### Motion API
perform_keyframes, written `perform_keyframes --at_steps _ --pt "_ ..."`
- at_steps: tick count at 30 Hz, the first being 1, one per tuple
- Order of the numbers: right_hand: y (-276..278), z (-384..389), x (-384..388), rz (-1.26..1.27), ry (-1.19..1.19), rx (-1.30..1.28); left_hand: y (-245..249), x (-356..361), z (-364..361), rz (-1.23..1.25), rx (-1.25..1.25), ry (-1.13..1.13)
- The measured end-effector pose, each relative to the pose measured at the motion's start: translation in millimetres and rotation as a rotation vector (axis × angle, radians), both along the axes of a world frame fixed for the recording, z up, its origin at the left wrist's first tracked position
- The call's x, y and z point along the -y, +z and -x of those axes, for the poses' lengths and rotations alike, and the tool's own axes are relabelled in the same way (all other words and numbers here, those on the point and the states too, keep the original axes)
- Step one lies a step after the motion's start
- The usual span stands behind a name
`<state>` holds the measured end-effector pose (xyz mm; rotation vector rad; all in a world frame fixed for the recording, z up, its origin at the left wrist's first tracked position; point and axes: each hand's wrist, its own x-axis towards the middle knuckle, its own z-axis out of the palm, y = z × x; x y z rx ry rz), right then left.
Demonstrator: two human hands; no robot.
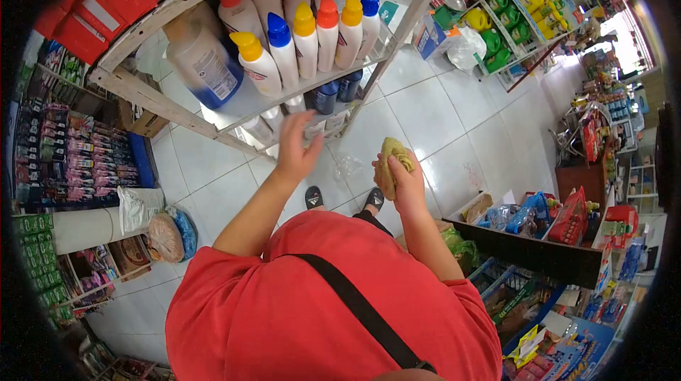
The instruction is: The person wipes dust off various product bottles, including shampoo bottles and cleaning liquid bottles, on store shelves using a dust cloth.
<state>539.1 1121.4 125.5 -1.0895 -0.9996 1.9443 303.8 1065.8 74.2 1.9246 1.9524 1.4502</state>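
Above the tiled floor (440, 111), the right hand (407, 184) gripped a yellowish cloth (389, 149), long axis near-to-far, right of the open left hand (294, 154) near the shelf (152, 103).

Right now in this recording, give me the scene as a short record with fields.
left hand: raised in front of the shelf unit, fingers blurred, nothing seen in it
right hand: gripping a greenish-yellow bundle, perhaps folded cloth
bundle: held above the tiled floor, clear of the shelf unit
shelf unit: white frame, paint chipped
front row: white bottles with yellow, blue and red caps
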Motion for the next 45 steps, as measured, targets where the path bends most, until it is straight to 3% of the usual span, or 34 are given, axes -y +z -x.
perform_keyframes --at_steps 3,6,9,14,18,22,25,26,29,35,37,39,42,45 --pt "0.7 -0.2 2.1 0.01 -0.008 0.0 -27.3 -32.9 -8.0 0.217 0.585 -0.048" --pt "0.1 -1.8 4.9 0.026 -0.037 -0.018 -26.3 -76.4 1.1 0.391 0.695 0.151" --pt "-2.5 -9.0 10.5 0.061 -0.084 -0.039 -55.6 -110.3 16.8 0.309 0.145 0.271" --pt "-20.4 -36.2 20.9 0.12 -0.198 -0.016 -54.1 -126.7 21.2 0.353 0.171 0.284" --pt "-27.1 -57.2 29.0 0.174 -0.288 -0.015 -41.7 -127.4 13.5 0.405 0.024 0.42" --pt "-33.9 -71.3 29.8 0.201 -0.318 -0.02 -47.8 -122.1 11.1 0.314 -0.048 0.377" --pt "-33.0 -76.6 28.1 0.211 -0.308 -0.022 -48.3 -112.9 -0.2 0.206 0.107 0.302" --pt "-32.5 -78.8 26.7 0.21 -0.299 -0.023 -51.1 -109.8 -4.6 0.284 0.222 0.274" --pt "-35.2 -86.5 16.4 0.203 -0.234 0.01 -67.3 -99.4 -18.6 0.102 0.109 0.177" --pt "-28.4 -119.0 -19.3 0.099 -0.082 -0.012 -51.2 -69.5 -60.9 0.146 0.405 0.253" --pt "-27.6 -136.1 -32.5 0.062 -0.077 -0.015 -20.2 -54.5 -97.1 0.211 0.608 0.177" --pt "-32.7 -153.4 -45.9 0.034 -0.093 -0.017 -17.2 -50.5 -131.6 0.092 0.66 0.103" --pt "-44.0 -174.0 -61.1 -0.011 -0.146 -0.01 31.1 -53.3 -194.2 0.019 0.8 -0.112" --pt "-42.0 -185.6 -65.5 -0.039 -0.082 0.193 81.7 -58.6 -252.2 -0.068 0.766 -0.257"
